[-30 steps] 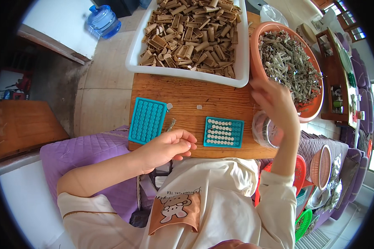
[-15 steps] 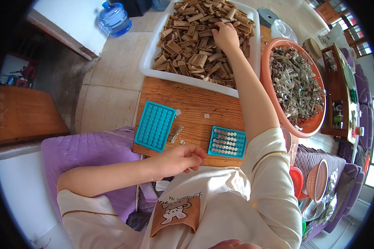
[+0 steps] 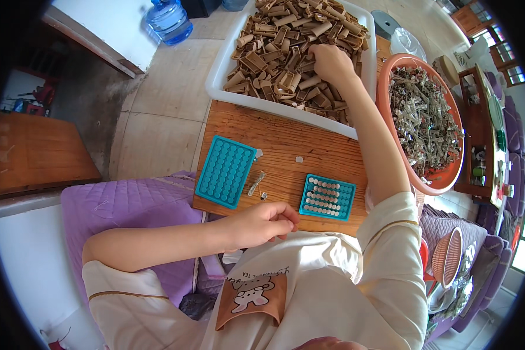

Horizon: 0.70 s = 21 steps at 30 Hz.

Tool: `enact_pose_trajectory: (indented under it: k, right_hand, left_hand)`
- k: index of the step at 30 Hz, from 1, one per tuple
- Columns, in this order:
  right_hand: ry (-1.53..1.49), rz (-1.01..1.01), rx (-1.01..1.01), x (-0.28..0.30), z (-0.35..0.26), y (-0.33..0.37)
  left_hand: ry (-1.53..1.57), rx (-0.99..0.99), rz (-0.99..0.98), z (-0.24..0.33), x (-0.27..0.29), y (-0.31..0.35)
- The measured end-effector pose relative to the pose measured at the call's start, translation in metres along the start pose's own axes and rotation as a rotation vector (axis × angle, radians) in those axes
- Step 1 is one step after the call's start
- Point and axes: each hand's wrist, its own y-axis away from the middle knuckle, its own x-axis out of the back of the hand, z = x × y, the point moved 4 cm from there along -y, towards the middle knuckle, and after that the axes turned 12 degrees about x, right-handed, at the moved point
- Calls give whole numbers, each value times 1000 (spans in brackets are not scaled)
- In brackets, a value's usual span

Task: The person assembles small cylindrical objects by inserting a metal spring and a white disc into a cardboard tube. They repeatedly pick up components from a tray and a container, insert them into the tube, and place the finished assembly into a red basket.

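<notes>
Brown trough-shaped pieces (image 3: 274, 49) fill a white plastic tub (image 3: 217, 87) at the far side of the wooden table. Among them, my right hand (image 3: 333, 64) bends its fingers down against the pieces; what lies in its grip is hidden. My left hand (image 3: 267, 224) hovers at the table's near edge with fingers curled and thumb tucked in, its contents hidden. Close by on the right, a small teal tray (image 3: 346, 205) holds rows of pale round discs in part of its wells. A larger teal tray (image 3: 224, 172) with unfilled round wells lies on the left.
Between the trays lie a small clear twisted item (image 3: 256, 183) and whitish bits (image 3: 299, 158) on the wooden table (image 3: 280, 143). An orange basin (image 3: 384, 96) heaped with crinkled, clear-wrapped pieces stands right of the tub. A purple quilted seat (image 3: 128, 213) adjoins the table's left side.
My right hand has moved slightly nearer within the tub, its fingers lower among the pieces. My left hand stays curled near the table edge. The whole view has shifted a little.
</notes>
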Motion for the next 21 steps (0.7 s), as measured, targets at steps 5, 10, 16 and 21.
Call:
enact_pose_trajectory:
  k: [5,10,16,21]
  right_hand:
    - [-285,49,39,19,6,52]
    - [-370,304,41,33,2,96]
    - [-468,497,-123,36,-1,125]
    - [-584,579,-61,17,4,136]
  left_hand:
    - [-4,-2,-23,3,-2,0]
    - [28,-10,-14,2,1,-1]
    - [28,3,15,4,5,-1]
    - [11,4,13,4,5,-4]
